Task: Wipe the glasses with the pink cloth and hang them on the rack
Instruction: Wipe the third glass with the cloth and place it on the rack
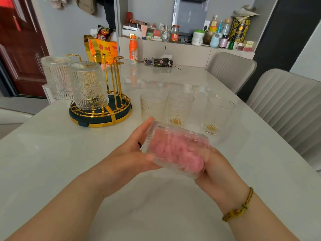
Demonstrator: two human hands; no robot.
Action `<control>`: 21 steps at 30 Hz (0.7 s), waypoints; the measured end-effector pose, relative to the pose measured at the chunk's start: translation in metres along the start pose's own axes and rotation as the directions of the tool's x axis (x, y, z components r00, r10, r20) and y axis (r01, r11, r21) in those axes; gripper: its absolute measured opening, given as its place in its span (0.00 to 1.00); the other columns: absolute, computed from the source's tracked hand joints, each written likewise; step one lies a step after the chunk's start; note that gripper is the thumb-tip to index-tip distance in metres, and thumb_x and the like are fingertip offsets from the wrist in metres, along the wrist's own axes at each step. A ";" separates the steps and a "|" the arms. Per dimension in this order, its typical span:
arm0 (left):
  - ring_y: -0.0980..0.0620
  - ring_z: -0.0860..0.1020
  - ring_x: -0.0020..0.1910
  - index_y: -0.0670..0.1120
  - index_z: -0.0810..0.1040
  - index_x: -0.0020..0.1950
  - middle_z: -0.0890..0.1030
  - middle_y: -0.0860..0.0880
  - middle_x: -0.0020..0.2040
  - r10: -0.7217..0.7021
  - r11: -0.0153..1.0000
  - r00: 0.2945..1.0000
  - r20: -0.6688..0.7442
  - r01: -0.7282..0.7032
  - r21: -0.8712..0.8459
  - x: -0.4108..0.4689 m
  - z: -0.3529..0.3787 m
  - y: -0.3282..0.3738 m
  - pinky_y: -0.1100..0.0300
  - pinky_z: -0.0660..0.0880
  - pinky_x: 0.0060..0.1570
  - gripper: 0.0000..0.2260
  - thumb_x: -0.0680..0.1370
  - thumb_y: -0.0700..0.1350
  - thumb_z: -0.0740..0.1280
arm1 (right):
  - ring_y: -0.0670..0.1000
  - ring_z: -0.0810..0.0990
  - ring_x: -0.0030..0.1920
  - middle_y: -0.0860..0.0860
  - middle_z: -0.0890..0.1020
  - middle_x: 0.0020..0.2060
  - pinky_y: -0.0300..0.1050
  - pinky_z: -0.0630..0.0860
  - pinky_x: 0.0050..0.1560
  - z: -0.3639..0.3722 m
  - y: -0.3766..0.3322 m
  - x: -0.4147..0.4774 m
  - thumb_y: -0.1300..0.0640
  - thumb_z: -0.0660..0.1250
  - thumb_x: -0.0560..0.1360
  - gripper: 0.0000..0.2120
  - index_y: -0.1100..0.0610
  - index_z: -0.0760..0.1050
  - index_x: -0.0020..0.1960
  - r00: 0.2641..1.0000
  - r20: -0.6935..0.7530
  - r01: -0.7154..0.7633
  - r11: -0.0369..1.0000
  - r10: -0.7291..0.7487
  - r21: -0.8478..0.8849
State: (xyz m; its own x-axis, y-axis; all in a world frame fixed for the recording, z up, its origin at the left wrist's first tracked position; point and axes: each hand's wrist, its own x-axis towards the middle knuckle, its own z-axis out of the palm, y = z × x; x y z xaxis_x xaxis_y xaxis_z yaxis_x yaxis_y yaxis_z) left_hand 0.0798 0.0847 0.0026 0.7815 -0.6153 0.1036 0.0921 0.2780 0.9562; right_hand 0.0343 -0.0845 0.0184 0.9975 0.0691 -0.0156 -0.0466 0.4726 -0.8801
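My left hand (pixel 132 153) grips the base end of a ribbed clear glass (pixel 161 134) held on its side above the table. The pink cloth (pixel 173 152) fills the inside of this glass. My right hand (pixel 220 173) is at the glass's open end with its fingers inside, holding the cloth. Two embossed glasses (pixel 87 86) (pixel 57 77) hang upside down on the gold rack (pixel 102 117) at the left. Three more glasses (pixel 153 106) (pixel 179 107) (pixel 218 115) stand upright on the table behind my hands.
The white marble table (pixel 69 153) carries an orange bottle (pixel 133 49), keys and a dark packet (pixel 162 62) at its far end. Two grey chairs (pixel 286 108) stand along the right side. A cluttered shelf (pixel 187 37) lines the back wall.
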 end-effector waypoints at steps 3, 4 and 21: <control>0.50 0.82 0.49 0.59 0.71 0.61 0.78 0.49 0.58 0.042 0.995 0.999 -0.030 -0.039 0.095 0.004 -0.003 0.002 0.60 0.79 0.40 0.42 0.49 0.54 0.80 | 0.51 0.83 0.35 0.55 0.84 0.37 0.40 0.80 0.31 -0.005 0.001 0.000 0.68 0.68 0.60 0.11 0.60 0.82 0.41 1.000 -0.008 -0.029 0.999 0.029 0.032; 0.51 0.83 0.47 0.59 0.72 0.59 0.78 0.47 0.56 0.062 0.991 0.996 -0.065 -0.054 0.125 0.005 -0.003 0.002 0.60 0.79 0.37 0.41 0.47 0.61 0.79 | 0.53 0.83 0.40 0.57 0.84 0.42 0.43 0.81 0.37 -0.003 0.003 0.000 0.65 0.67 0.62 0.13 0.60 0.82 0.46 1.000 -0.002 -0.010 0.999 0.010 -0.041; 0.49 0.79 0.56 0.57 0.72 0.64 0.79 0.50 0.61 0.037 0.998 0.999 0.040 -0.035 -0.052 0.002 -0.003 0.003 0.56 0.79 0.44 0.41 0.52 0.59 0.79 | 0.54 0.82 0.46 0.58 0.83 0.47 0.44 0.80 0.44 -0.001 0.001 -0.001 0.65 0.70 0.61 0.17 0.61 0.80 0.50 0.999 -0.027 -0.016 0.992 0.019 0.124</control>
State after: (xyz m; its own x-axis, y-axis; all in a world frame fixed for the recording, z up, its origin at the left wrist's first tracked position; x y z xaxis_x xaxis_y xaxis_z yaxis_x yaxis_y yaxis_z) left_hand 0.0837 0.0869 0.0046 0.7587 -0.6340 0.1496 0.0969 0.3369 0.9365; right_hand 0.0336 -0.0846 0.0173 0.9975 0.0542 -0.0455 -0.0685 0.5770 -0.8139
